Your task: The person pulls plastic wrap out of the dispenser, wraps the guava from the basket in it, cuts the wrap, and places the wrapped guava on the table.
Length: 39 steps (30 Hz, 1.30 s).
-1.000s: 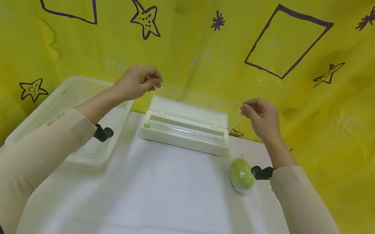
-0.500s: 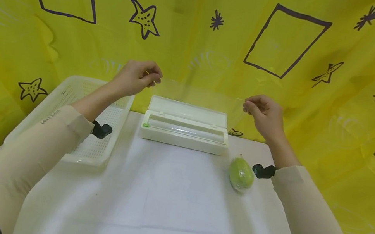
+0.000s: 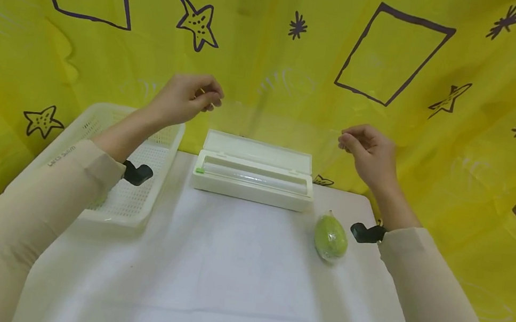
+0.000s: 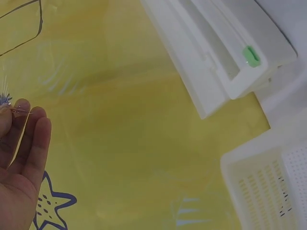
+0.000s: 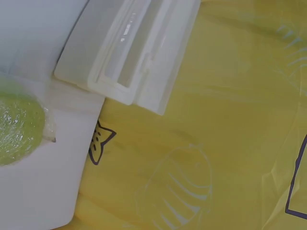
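Observation:
Between my two raised hands stretches a thin, see-through sheet of plastic wrap (image 3: 277,122), faint against the yellow curtain. My left hand (image 3: 184,99) pinches its left corner between thumb and fingers; the left wrist view shows the gathered film edge at those fingertips. The right corner is pinched by my right hand (image 3: 372,154), which is out of the right wrist view. Below the sheet stands a white plastic wrap dispenser (image 3: 251,191), lid tipped back, its clear roll (image 3: 256,177) showing. A green fruit (image 3: 330,238) wrapped in film lies on the table, left of my right wrist.
A white perforated basket (image 3: 148,206) stands at the left, partly behind my left sleeve; a bit of something green shows inside it. A yellow curtain (image 3: 254,37) with dark drawings hangs right behind the white-covered table (image 3: 224,275).
Both hands have risen a little, with the plastic wrap held between them. The right hand has also shifted slightly right, widening the gap. Dispenser, fruit and basket stay put.

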Each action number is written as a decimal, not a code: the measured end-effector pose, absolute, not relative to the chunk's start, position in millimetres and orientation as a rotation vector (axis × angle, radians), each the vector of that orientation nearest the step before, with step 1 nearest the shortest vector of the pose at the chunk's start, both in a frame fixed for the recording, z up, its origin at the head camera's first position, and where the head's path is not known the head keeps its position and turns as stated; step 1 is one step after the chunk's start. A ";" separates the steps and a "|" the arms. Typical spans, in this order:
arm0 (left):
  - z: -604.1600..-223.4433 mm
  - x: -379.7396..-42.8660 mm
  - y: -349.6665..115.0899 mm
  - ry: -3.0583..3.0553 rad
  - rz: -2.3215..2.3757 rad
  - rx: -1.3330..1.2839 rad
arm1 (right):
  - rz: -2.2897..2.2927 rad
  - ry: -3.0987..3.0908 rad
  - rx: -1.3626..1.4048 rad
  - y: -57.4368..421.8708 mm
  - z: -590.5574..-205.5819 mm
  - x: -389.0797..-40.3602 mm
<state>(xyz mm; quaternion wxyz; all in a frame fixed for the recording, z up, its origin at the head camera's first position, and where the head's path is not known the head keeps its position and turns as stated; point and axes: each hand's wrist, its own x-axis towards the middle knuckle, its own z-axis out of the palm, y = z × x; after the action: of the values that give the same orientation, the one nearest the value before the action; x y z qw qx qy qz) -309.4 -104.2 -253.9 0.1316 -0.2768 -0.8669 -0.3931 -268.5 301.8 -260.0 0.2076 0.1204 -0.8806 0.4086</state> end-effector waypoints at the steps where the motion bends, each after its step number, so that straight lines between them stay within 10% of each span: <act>1: -252.6 -309.8 -104.1 -2.515 -1.137 -0.803 | 1.138 -2.446 0.338 301.7 -259.0 -268.7; 39: -227.9 -293.8 -104.5 -2.318 -1.170 -0.911 | 1.182 -2.303 0.482 306.0 -231.1 -252.8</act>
<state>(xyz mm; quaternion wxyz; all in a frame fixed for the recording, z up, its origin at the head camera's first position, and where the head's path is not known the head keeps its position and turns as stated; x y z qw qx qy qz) -293.8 -104.5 -227.9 0.1936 -0.3247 -0.8264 -0.4173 -252.8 306.0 -231.1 0.2515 0.1772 -0.8464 0.4346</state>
